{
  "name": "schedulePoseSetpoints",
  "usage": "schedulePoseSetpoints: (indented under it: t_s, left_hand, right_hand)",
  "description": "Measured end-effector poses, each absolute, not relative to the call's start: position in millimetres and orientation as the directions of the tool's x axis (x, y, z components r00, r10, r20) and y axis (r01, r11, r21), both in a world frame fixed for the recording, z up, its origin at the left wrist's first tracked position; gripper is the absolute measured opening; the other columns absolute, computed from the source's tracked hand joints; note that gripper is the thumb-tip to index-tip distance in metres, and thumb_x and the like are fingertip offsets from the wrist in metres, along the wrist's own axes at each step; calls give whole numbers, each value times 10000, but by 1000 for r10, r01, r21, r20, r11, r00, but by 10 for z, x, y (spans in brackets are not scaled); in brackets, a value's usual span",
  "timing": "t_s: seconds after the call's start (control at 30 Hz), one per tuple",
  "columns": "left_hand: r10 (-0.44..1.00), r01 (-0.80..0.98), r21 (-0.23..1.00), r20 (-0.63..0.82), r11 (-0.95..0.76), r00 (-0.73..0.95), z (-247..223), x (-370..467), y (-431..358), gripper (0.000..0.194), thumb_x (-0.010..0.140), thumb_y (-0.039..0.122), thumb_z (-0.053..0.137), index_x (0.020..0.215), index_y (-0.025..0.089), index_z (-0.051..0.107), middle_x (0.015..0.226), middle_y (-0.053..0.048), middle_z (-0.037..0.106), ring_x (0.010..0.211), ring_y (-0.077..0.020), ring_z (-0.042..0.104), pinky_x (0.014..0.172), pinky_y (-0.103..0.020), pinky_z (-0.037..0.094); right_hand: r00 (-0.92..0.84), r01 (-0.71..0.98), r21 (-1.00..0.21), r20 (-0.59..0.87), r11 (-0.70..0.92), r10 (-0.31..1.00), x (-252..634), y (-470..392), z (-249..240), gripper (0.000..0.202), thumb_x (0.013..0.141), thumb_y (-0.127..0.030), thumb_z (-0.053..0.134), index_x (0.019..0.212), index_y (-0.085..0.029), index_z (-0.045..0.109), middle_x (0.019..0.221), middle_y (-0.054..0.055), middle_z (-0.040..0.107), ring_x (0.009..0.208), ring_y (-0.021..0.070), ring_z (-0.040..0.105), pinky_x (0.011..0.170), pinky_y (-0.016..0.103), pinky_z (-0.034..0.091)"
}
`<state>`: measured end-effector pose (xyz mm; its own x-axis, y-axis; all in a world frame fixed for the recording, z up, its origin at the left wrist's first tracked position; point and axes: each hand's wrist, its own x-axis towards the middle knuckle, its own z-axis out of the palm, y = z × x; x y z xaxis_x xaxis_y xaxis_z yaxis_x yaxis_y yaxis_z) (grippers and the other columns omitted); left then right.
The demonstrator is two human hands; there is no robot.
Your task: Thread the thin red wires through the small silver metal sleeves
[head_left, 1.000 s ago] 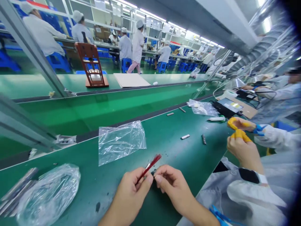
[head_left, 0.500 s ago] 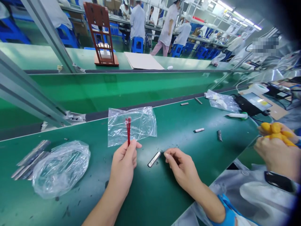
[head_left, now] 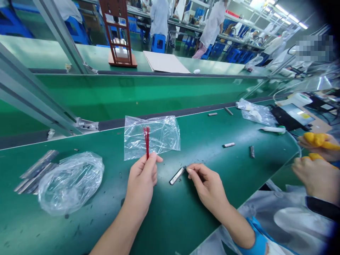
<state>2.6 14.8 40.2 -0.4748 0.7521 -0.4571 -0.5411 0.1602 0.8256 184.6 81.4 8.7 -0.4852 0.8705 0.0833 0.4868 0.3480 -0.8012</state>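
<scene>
Centrally, red wires point(head_left: 147, 141): a thin bundle, nearly upright, just left of the frame's middle, its upper ends in front of the clear flat bag.
Left hand point(head_left: 142, 173): thumb and fingers closed on the wires' lower part, one fingertip pointing right.
Right hand point(head_left: 207, 182): thumb and forefinger nearly meeting beside the strip's upper right end; I cannot tell whether anything is pinched between them.
Strip point(head_left: 177, 175): pale-topped, dark-edged, slanting on the green table point(head_left: 167, 226) between the hands, dark specks beside it.
Clear flat bag point(head_left: 166, 134): spread on the table, middle of the frame.
Crumpled plastic point(head_left: 71, 184): at left, next to silvery strips point(head_left: 39, 166).
Small bars point(head_left: 228, 145): four, scattered right of centre.
White tube point(head_left: 273, 130): green-capped, towards the right edge.
Co-worker's hands point(head_left: 316, 177): far right, yellow coverings on the fingers.
Red-brown stand point(head_left: 130, 60): upper left, near a pale board point(head_left: 166, 62).
</scene>
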Motion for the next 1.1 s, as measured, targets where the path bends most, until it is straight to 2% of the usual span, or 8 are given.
schedulePoseSetpoints:
  t_s: [0.43,0.73,0.87,0.97,1.03,1.1]
  left_hand:
    - [752,-550,821,-459,155,-473,400,29,145,313,900,436,623,749,162,621,531,97,255,457,-64,194,426,-194,206]
    - [752,-559,816,-460,148,-472,384,19,149,322,911,440,615,749,161,623,527,95,259,453,-62,198,425,-195,215]
    - [762,-578,807,-447,119,-468,409,18,146,339,934,445,582,745,166,618,510,84,312,432,-63,239,413,-193,259]
    - [780,-602,796,-417,65,-467,438,24,139,347,947,462,554,763,175,617,513,67,391,425,-76,329,415,-202,331]
    - [792,-621,783,-402,37,-459,451,32,133,346,942,475,555,779,177,620,521,59,432,426,-86,381,419,-213,371]
    - [807,-644,765,-395,25,-438,456,42,128,337,926,480,576,785,176,619,522,56,459,421,-92,411,422,-222,396]
  right_hand:
    - [-499,538,-748,89,389,862,1846,818,65,198,978,-304,548,854,-204,667,818,46,752,656,185,662,616,279,493]
    - [-502,552,-740,73,384,862,1830,817,65,200,970,-307,565,876,-201,706,781,43,741,611,174,629,586,283,469]
    - [-462,496,-805,70,324,884,1859,800,48,130,933,-315,624,977,-199,660,702,9,655,565,153,580,545,265,453]
    - [-346,387,-897,75,215,935,1922,745,34,223,910,-343,651,1065,-211,562,712,-17,599,555,141,554,506,243,447]
    - [-280,349,-923,65,164,958,1960,672,40,174,927,-367,624,973,-218,545,693,-24,575,527,129,525,470,229,422]
    - [-291,362,-921,39,147,956,1969,573,62,202,948,-380,593,840,-216,545,612,-41,523,477,114,470,438,221,373]
